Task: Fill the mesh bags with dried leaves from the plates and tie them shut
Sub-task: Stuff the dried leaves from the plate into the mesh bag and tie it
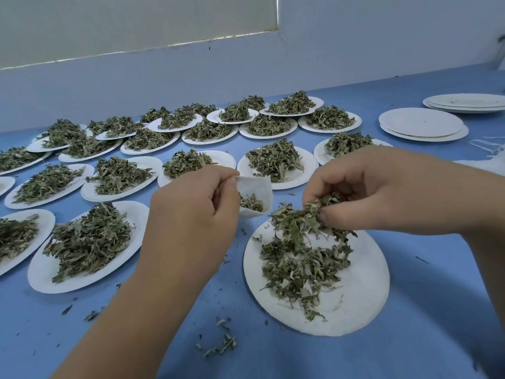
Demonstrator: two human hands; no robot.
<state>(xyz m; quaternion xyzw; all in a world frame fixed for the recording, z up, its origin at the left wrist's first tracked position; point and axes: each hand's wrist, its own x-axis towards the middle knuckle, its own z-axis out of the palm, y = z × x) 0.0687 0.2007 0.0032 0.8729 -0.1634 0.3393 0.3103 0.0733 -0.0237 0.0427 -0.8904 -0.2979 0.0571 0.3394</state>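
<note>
Head view is showing a blue table (pixel 426 310) filling most of the scene, with a pale wall (pixel 328 50) running along its far edge. Many white plates (pixel 41 277), each heaped with dried leaves (pixel 90 242), are lying in rows across the left and far-centre area of the table, several overlapping at their rims. One near plate (pixel 366 296) is sitting right of centre and is carrying a thinner, scattered layer of leaves (pixel 303 266). Two stacks of empty plates (pixel 420 124) are resting at the far right, well apart from the near plate.

The left hand (pixel 191 214) is hovering above the table at centre. It is pinching the rim of a white mesh bag (pixel 255 187) between thumb and curled fingers, holding the mouth open toward the right. The mesh bag is hanging between the two hands, just beyond the far-left rim of the near plate, and a small amount of leaf is lying inside it. The right hand (pixel 382 192) is gripping a clump of leaves (pixel 295 222) in curled fingers above the far edge of the near plate, just right of the bag mouth. Loose leaf fragments (pixel 221 346) are lying on the table in the near centre.
</note>
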